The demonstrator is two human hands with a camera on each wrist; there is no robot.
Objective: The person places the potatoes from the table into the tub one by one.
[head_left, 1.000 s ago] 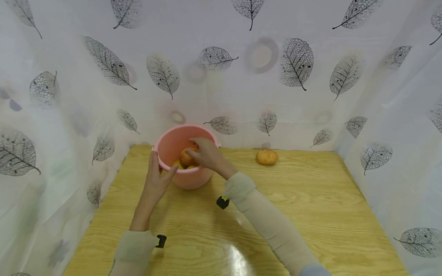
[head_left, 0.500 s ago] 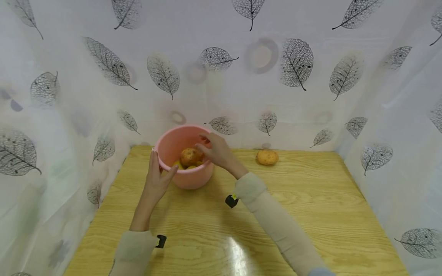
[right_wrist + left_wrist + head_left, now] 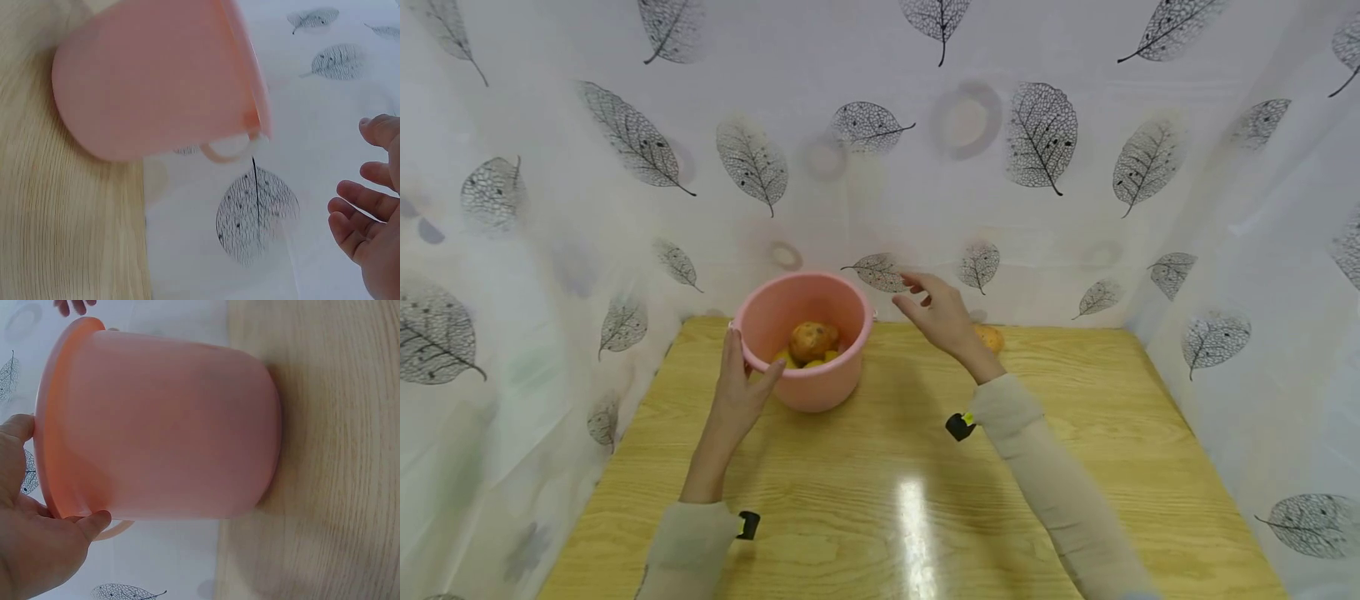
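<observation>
A pink bucket [image 3: 820, 388] stands on the wooden table toward the back left. Inside it lies a brown potato [image 3: 814, 340] on top of several yellow pieces [image 3: 787, 358], which are partly covered. My left hand [image 3: 739, 404] holds the bucket's rim at its left front, thumb and fingers spread along it; the left wrist view shows the thumb [image 3: 95, 523] right at the rim. My right hand [image 3: 942, 315] is in the air to the right of the bucket, its fingers loosely bent and holding nothing. Behind its wrist, another potato [image 3: 991, 337] on the table is partly hidden.
A white curtain [image 3: 910, 200] printed with dark leaves rises behind the table and along both sides. The bucket's handle [image 3: 226, 154] hangs down on its far side. Wood-grain tabletop [image 3: 865, 500] reaches to the front.
My right hand has left the potato in the bucket, come out over the rim and moved right, near the potato on the table. The left hand and bucket stay where they were.
</observation>
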